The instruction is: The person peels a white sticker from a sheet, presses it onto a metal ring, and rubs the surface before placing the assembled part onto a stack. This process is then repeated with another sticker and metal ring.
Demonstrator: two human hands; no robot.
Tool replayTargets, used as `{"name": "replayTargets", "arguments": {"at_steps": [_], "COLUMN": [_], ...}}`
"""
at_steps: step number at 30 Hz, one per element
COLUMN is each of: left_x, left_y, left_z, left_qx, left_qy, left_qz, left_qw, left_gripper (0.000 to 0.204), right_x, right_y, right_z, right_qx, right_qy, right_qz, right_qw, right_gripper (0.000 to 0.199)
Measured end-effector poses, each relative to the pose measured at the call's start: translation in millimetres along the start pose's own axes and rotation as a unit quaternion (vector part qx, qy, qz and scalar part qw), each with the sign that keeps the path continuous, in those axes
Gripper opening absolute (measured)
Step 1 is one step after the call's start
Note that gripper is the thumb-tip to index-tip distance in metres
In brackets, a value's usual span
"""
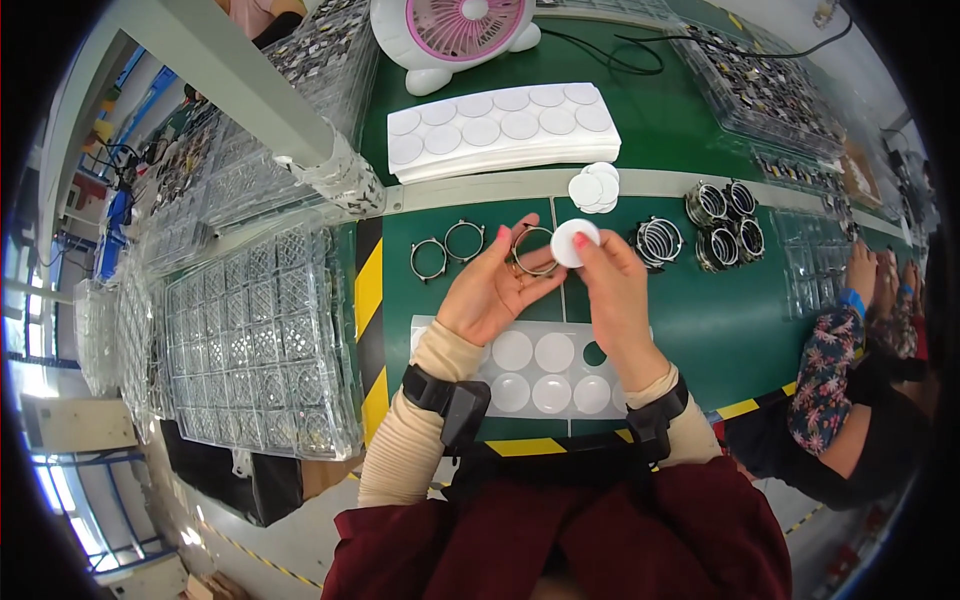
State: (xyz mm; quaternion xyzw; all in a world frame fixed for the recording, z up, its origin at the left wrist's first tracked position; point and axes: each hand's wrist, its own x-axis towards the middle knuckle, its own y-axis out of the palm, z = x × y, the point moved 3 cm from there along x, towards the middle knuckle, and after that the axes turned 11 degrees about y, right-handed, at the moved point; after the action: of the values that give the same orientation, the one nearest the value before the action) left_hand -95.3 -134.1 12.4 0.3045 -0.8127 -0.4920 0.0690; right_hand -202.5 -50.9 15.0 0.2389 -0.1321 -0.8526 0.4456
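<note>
My left hand, palm up, holds a thin metal ring between its thumb and fingers. Pinched in my right hand is a white disc, right beside that ring. Under my wrists lies a pale sheet with rows of white round discs; one round spot near my right hand shows green. Two more metal rings rest left of my hands. On the right stand a stack of rings and several taller ring stacks. Loose white discs lie just beyond my right hand.
A thick stack of white disc sheets and a white-and-pink fan stand at the back. Transparent plastic trays pile up on the left beside a metal post. At right, another person's hand reaches near more trays.
</note>
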Motion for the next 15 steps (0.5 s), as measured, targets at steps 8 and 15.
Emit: {"name": "replayTargets", "arguments": {"at_steps": [8, 15], "left_x": [-3, -5], "left_y": [-5, -13], "left_z": [-6, -6], "left_qx": [0.796, 0.757], "left_qy": [0.368, 0.316], "left_qz": [0.042, -0.029], "left_qw": [0.478, 0.571], "left_gripper": [0.030, 0.017], "right_x": [-3, -5], "right_y": [0, 4], "right_z": [5, 5], "right_qx": [0.025, -0.004], "right_qy": [-0.063, -0.056], "right_qz": [-0.045, -0.026], "right_qw": [0.997, 0.998], "right_gripper": [0.014, 0.015]}}
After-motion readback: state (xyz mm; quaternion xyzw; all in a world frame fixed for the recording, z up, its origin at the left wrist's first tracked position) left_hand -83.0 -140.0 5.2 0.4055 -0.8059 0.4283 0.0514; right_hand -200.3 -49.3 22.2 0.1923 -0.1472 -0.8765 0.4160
